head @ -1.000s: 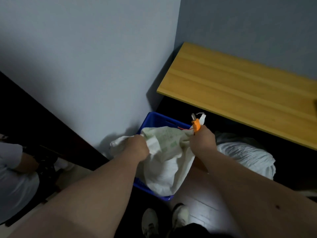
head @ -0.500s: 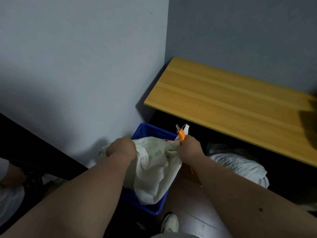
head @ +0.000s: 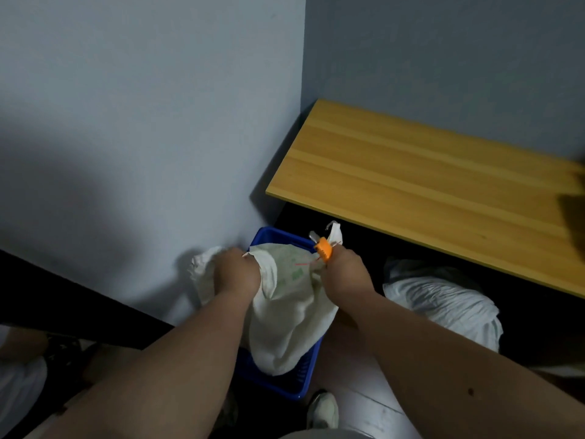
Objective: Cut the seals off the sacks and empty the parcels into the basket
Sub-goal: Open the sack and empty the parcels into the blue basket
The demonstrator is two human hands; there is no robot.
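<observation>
A: Where's the sack?

B: Cream woven cloth sack with faint green print point(head: 285, 308), centre-bottom of frame, hanging into the blue slatted plastic basket point(head: 294, 380) that sits in the wall corner.

A: Hands?

B: Left hand point(head: 235, 274) fisted round a bunched edge of the sack, left of centre. Right hand point(head: 343, 274) grips the opposite edge, fingers curled tight; it also holds an orange-handled cutter point(head: 323, 248), metal tip pointing up-left. A thin red thread shows just below it.

A: Parcels?

B: Can't tell, nothing visible inside.

A: Surroundings?

B: Second white crumpled sack point(head: 443, 302) lower right, on the floor under the light wooden tabletop point(head: 427, 185). Pale shoe point(head: 323, 410) at bottom edge.
</observation>
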